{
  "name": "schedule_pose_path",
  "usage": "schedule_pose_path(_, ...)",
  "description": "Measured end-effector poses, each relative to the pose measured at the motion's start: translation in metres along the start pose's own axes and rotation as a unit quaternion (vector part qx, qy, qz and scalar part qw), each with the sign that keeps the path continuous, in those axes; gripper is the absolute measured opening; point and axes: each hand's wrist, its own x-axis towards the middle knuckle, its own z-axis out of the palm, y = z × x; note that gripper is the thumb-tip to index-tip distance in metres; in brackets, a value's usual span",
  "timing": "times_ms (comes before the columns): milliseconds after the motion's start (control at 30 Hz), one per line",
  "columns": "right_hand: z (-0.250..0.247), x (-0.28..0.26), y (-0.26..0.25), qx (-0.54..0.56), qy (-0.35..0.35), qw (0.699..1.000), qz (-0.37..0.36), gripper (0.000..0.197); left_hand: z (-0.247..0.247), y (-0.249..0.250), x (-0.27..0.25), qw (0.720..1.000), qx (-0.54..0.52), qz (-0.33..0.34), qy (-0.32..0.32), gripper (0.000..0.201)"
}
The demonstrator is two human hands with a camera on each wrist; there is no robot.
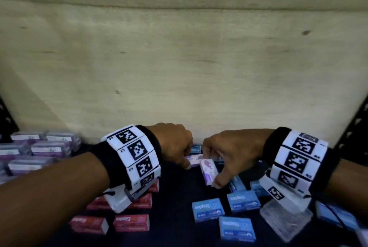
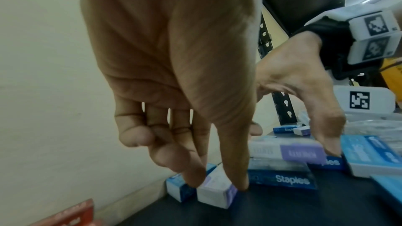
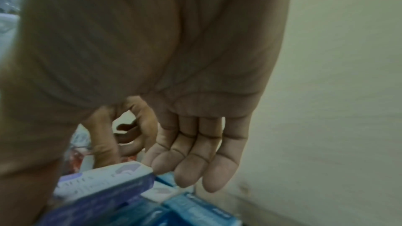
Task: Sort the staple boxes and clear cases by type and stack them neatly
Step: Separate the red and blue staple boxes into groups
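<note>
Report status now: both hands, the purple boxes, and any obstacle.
Right hand holds one purple box, lifted. Left hand pinches second purple box on the shelf. Blue boxes scattered close around; purple stack far left.

Pale wood-grain panel (image 1: 179, 57) with dark knots is showing a matt, slightly rough face at the far side. Printed cardboard blue staple boxes (image 1: 208, 210) and red staple boxes (image 1: 131, 222) are looking faintly glossy. The near-right clear case (image 1: 286, 220) is gleaming as transparent plastic. The dark shelf surface (image 1: 175, 197) is appearing matt.

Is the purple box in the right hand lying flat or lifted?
Lifted and tilted: the right hand pinches the purple box above the blue boxes.
</note>
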Motion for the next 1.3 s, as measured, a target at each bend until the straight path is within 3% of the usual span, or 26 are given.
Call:
schedule_pose_path(400,-0.006,-0.056,0.068,0.013,0.035,0.989,0.14,0.056,0.001,0.017,0.007,0.998,0.053,-0.016,-0.006,0.05)
schedule_pose_path(633,-0.012,-0.103,0.113,0.013,0.037,0.969,0.242,0.052,-0.032,0.026,-0.002,0.999,0.034,-0.011,0.021,0.052)
schedule_pose_path(967,0.006,-0.156,0.171,0.05,-0.006,0.933,0.357,0.052,-0.056,0.12,0.043,0.994,0.025,0.079,0.077,0.046)
schedule_pose_path(1133,0.008,-0.164,0.192,0.062,-0.014,0.923,0.38,0.029,-0.064,0.157,0.072,0.988,0.045,0.11,0.094,0.048)
schedule_pose_path(1300,0.028,-0.164,0.21,0.069,-0.041,0.922,0.378,0.052,-0.074,0.188,0.101,0.981,0.058,0.141,0.121,0.049)
